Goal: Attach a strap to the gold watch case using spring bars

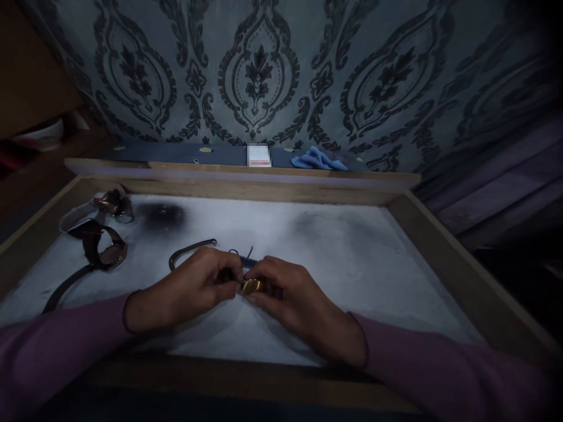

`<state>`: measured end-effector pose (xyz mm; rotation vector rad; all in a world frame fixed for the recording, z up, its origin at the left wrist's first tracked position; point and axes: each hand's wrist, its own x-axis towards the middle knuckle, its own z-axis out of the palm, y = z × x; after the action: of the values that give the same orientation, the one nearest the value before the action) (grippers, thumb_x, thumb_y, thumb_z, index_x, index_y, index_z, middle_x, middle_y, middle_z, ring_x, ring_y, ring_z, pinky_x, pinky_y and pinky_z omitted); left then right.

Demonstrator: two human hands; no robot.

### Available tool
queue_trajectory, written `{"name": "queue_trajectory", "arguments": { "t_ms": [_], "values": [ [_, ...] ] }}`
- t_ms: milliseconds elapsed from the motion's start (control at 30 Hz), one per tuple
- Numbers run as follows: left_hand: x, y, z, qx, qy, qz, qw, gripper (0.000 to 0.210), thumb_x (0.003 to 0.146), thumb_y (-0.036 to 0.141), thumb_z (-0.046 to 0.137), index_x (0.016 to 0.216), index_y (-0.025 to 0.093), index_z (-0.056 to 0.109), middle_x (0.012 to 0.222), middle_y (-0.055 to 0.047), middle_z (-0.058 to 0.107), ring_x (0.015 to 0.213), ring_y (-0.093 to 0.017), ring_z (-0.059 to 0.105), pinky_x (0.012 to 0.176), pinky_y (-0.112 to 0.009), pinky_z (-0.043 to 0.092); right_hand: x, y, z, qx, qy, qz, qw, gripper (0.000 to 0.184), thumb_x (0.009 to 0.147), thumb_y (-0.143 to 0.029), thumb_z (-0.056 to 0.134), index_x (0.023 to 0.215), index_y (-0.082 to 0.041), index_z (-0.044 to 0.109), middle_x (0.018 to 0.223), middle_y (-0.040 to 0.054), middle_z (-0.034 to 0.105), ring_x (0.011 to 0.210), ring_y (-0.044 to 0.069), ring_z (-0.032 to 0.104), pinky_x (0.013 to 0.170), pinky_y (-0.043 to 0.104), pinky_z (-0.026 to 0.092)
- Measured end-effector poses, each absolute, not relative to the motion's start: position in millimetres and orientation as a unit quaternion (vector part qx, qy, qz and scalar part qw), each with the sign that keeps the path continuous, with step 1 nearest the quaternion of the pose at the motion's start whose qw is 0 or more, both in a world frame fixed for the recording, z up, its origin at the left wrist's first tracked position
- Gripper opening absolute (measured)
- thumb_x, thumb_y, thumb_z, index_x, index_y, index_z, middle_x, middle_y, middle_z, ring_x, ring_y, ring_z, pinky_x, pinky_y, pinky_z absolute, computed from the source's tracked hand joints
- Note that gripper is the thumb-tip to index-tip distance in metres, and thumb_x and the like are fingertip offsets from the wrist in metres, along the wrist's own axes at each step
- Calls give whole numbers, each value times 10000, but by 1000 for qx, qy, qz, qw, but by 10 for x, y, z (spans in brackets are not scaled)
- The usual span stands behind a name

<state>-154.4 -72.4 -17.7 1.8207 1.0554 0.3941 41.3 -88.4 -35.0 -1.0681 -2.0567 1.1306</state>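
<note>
In the head view, a small shiny gold piece (251, 286), which looks like a watch case, is held low over the white tray bottom. My right hand (285, 287) is closed around it, with thumb and fingers at its edges. My left hand (204, 281) is pinched at its left edge; whatever those fingertips hold is too small or hidden to name. Just behind the fingers a narrow blue item (249, 262) lies partly covered, near a thin dark loop. A curved dark watch strap (189, 251) rests beyond my left hand.
Watches with brown straps (105, 249) and a bunched shiny one (114, 202) lie at the tray's left. Wooden sides (264, 190) enclose the tray. On the ledge behind are a small white box (259, 155) and a crumpled blue cloth (317, 159), against a patterned wall.
</note>
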Motion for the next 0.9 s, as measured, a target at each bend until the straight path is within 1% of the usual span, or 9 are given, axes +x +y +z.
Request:
{"name": "queue_trajectory", "arguments": {
  "t_ms": [133,267,333,433,500,600,700,800,900],
  "values": [
    [-1537,-712,-189,728,433,166,505,73,751,178,555,706,157,607,637,22,571,593,-103,501,541,-206,357,410,-876,-362,-401,-755,433,285,134,783,-69,658,852,-182,634,734,-28,560,641,112,513,567,226,401],
    [-1531,-696,-180,691,438,178,547,44,726,181,576,698,154,598,618,28,560,582,-100,491,534,-207,358,410,-865,-350,-423,-730,466,267,86,794,-87,642,817,-168,622,698,-28,561,600,102,497,537,218,388],
    [-1534,-687,-172,659,434,190,584,34,724,181,589,706,152,590,608,29,565,578,-99,497,542,-209,366,414,-864,-328,-423,-709,502,256,44,825,-140,625,795,-166,605,663,-32,541,569,97,481,512,215,383],
    [-1544,-669,-146,617,427,199,630,49,728,187,603,713,145,584,604,27,571,578,-97,504,561,-217,379,419,-869,-278,-400,-670,573,250,136,887,-274,579,801,-172,557,664,-33,519,552,92,484,502,219,410],
    [-1552,-654,-122,602,424,198,647,63,724,196,616,713,140,588,607,26,575,580,-96,505,573,-220,385,419,-869,-248,-387,-656,597,253,170,906,-318,558,816,-177,526,678,-34,521,540,83,497,499,214,418],
    [-1568,-627,-95,585,422,200,663,87,711,215,640,710,137,601,604,23,592,581,-96,521,588,-224,402,417,-852,-239,-373,-641,622,251,182,902,-329,570,821,-179,504,662,-45,525,473,54,466,439,187,371],
    [-1587,-605,-89,561,427,209,678,121,686,234,673,710,137,604,588,22,607,566,-99,538,587,-226,420,416,-821,-271,-361,-613,662,236,246,868,-391,615,823,-169,519,665,-43,534,438,42,456,387,173,324],
    [-1601,-599,-96,546,425,210,691,146,670,244,692,711,133,606,593,18,616,560,-100,554,593,-229,437,409,-795,-297,-355,-595,679,243,293,850,-431,630,823,-152,543,653,-45,520,422,35,435,381,175,303],
    [-1603,-608,-102,543,418,202,700,138,671,239,692,705,126,621,617,15,619,564,-97,563,602,-228,448,397,-790,-291,-357,-596,670,261,302,894,-445,559,845,-147,547,637,-49,508,418,28,378,402,180,289]
  ]
}}
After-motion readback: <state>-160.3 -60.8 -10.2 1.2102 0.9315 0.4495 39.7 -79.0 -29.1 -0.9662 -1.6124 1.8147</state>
